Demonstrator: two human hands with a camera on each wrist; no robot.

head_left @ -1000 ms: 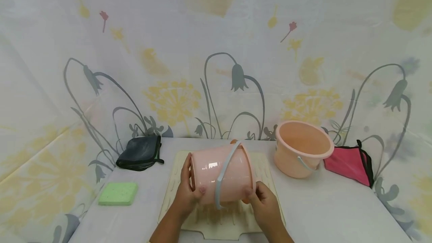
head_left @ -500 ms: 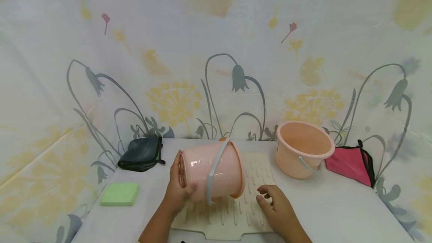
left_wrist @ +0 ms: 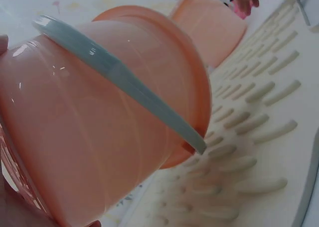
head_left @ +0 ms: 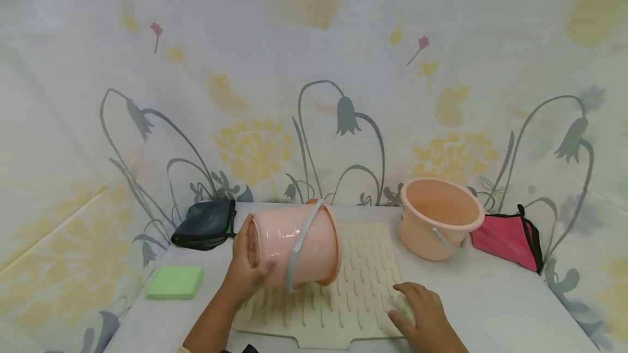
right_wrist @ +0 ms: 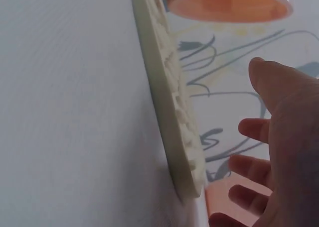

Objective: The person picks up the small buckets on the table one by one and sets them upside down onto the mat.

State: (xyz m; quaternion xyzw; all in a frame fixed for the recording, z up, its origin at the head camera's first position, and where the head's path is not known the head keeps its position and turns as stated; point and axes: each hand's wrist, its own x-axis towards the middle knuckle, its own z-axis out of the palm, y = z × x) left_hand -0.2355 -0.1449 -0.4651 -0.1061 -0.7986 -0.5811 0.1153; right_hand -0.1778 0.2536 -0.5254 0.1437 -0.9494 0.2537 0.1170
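Observation:
My left hand [head_left: 243, 274] grips a pink plastic bucket [head_left: 279, 236] by its base end, the thumb on its near side. The bucket is tipped on its side with its mouth to the right, held over a cream ribbed board [head_left: 365, 277]. Its pale blue-grey handle [left_wrist: 117, 75] lies across the outer wall in the left wrist view. What is inside the bucket cannot be seen. My right hand [head_left: 426, 315] hovers by the board's right front corner, fingers loosely spread and holding nothing; the right wrist view also shows these fingers [right_wrist: 251, 170] apart from everything.
A second peach bucket [head_left: 422, 233] stands upright at the back right, beside a pink cloth with black edging [head_left: 507, 237]. At the left lie a folded dark cloth [head_left: 203, 225] and a green sponge-like block [head_left: 174, 282]. A flower-patterned curtain [head_left: 314, 42] closes off the back.
My right hand has let go of the bucket's rim and moved right, its fingers spreading. The left hand has carried the bucket leftward, still on its side.

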